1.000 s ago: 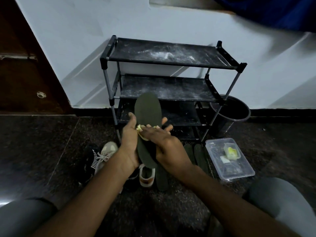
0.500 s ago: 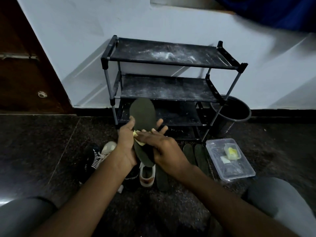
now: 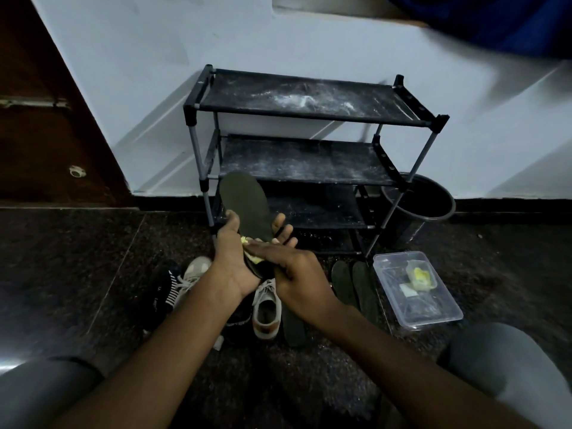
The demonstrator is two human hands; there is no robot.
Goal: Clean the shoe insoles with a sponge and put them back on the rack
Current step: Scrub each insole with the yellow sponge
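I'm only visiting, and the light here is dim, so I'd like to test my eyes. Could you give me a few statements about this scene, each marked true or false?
1. The left hand grips a dark insole. True.
2. The right hand presses a yellow sponge onto it. True.
3. Shoes stand on the top shelf of the rack. False: that shelf bears only whitish dust; the shoes lie on the floor.
4. The bucket beside the rack is white. False: it is black.
5. Two more insoles lie beside a clear container. True.
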